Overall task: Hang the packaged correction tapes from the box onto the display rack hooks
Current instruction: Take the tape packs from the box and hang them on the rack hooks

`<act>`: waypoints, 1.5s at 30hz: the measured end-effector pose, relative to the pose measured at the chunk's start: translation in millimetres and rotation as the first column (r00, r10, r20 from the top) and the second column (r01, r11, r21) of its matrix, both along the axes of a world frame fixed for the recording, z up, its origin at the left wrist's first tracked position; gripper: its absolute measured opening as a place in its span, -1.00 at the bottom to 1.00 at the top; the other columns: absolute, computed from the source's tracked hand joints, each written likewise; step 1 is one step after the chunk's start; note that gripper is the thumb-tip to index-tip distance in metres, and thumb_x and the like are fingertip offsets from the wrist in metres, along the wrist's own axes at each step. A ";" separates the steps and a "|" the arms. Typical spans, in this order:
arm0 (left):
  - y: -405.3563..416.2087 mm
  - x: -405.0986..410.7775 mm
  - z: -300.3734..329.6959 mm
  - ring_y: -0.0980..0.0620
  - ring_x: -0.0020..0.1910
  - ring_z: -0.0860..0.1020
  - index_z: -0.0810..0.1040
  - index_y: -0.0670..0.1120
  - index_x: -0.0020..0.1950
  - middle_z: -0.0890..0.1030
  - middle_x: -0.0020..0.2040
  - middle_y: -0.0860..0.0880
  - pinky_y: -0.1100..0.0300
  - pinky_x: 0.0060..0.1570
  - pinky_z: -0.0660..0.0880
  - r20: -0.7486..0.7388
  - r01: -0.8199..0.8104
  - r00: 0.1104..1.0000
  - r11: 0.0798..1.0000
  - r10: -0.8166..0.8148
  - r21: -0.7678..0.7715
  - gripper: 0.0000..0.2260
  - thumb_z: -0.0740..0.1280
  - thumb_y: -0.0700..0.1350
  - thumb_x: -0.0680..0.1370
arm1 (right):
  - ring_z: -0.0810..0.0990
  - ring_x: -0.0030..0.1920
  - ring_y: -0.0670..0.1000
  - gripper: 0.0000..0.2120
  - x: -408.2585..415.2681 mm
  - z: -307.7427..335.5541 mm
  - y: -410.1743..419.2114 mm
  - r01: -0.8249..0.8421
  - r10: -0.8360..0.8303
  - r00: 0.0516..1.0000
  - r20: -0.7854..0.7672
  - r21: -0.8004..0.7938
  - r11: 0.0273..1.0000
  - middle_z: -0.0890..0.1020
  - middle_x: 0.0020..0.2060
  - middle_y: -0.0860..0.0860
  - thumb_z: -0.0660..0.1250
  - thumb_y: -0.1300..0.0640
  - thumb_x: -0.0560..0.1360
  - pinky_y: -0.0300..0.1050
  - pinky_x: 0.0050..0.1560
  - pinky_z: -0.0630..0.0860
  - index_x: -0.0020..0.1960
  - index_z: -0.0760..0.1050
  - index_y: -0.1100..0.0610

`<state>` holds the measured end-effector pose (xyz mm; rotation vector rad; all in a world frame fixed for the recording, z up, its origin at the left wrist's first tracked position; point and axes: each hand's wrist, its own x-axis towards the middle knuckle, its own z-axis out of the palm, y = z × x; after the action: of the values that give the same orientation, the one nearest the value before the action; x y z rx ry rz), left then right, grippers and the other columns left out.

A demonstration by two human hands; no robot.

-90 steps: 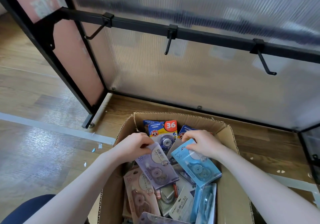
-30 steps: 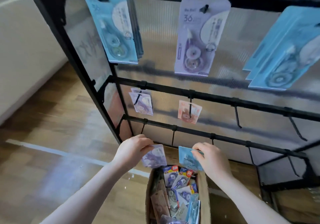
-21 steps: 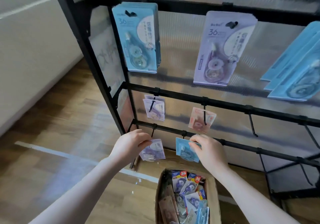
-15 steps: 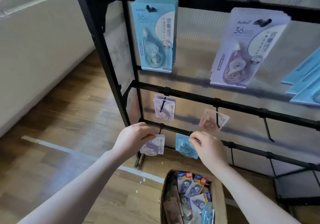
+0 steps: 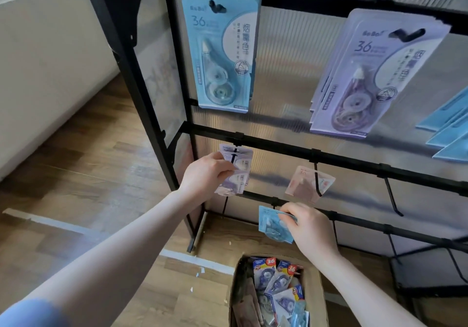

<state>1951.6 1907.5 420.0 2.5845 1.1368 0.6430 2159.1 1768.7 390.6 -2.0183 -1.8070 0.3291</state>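
My left hand (image 5: 206,174) pinches a purple correction tape pack (image 5: 234,183) raised against the purple packs hanging on the middle bar's left hook (image 5: 234,153). Lower down, my right hand (image 5: 307,228) pinches a blue correction tape pack (image 5: 269,224) in front of the lower bar (image 5: 354,221). The cardboard box (image 5: 315,291) stands on the floor below, holding several packs. On the top bar hang a blue stack (image 5: 221,48) and a purple stack (image 5: 372,73).
A pink pack (image 5: 307,183) hangs on the middle bar's second hook. Bare hooks (image 5: 392,197) stick out further right. More blue packs (image 5: 448,134) hang at the right edge. The black rack post (image 5: 141,93) stands left, with wooden floor and a white wall beyond.
My left hand has risen with the purple pack from the lower bar up to the middle bar's left hook. My right hand still holds the blue pack near the lower bar.
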 end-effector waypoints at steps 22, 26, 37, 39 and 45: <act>39.6 4.5 -13.2 -0.05 0.03 0.54 0.59 -0.17 0.15 0.57 0.08 -0.09 0.27 -0.12 0.35 -0.206 0.086 0.970 0.979 -0.125 -0.184 -0.78 0.20 -0.23 0.59 | 0.59 -0.09 -0.07 -0.89 27.8 -12.5 -12.6 0.011 -0.011 1.000 0.008 -0.060 0.998 0.64 -0.12 -0.06 0.29 0.07 0.53 -0.30 -0.34 0.46 -0.05 0.57 0.06; 43.4 11.5 -12.9 -0.16 -0.07 0.58 0.62 -0.19 0.09 0.61 0.03 -0.15 0.05 -0.22 0.50 -0.197 0.103 0.974 0.993 -0.113 -0.059 -0.81 0.26 -0.28 0.55 | 0.58 -0.07 -0.04 -0.86 31.2 -10.6 -13.8 0.014 -0.012 1.000 0.022 -0.067 0.998 0.64 -0.11 -0.04 0.27 0.04 0.53 -0.22 -0.27 0.53 -0.03 0.57 0.06; 30.0 27.1 -2.9 -0.20 -0.18 0.56 0.65 -0.14 -0.09 0.61 -0.14 -0.14 0.04 -0.29 0.48 -0.102 -0.029 0.994 0.995 0.039 0.095 -0.94 0.40 -0.22 0.47 | 0.55 0.06 -0.07 -0.78 55.9 15.0 -40.6 0.089 -0.082 0.994 0.075 -0.087 0.992 0.60 0.03 -0.07 0.17 -0.02 0.58 -0.40 -0.25 0.40 0.11 0.51 0.02; 17.1 33.2 2.6 -0.22 -0.15 0.56 0.66 -0.12 -0.08 0.62 -0.12 -0.13 0.00 -0.22 0.50 -0.072 -0.044 0.996 0.993 0.052 0.114 -0.91 0.37 -0.17 0.48 | 0.54 0.07 -0.07 -0.78 63.7 24.6 -49.3 0.114 -0.108 0.991 0.081 -0.080 0.990 0.59 0.04 -0.08 0.16 -0.02 0.58 -0.37 -0.21 0.44 0.12 0.50 0.03; -34.7 59.7 11.2 -0.15 -0.18 0.56 0.63 -0.10 -0.12 0.60 -0.18 -0.06 0.05 -0.26 0.47 -0.031 0.029 0.999 0.996 -0.026 0.086 -0.72 0.18 0.01 0.48 | 0.53 0.04 -0.11 -0.80 94.2 50.9 -83.4 0.194 -0.188 0.977 0.096 -0.054 0.979 0.60 0.03 -0.10 0.18 -0.01 0.57 -0.40 -0.25 0.37 0.09 0.51 0.03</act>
<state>2011.3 1872.7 431.2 2.6856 1.1036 0.6638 2253.3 1685.3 441.5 -2.2639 -1.6546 0.2433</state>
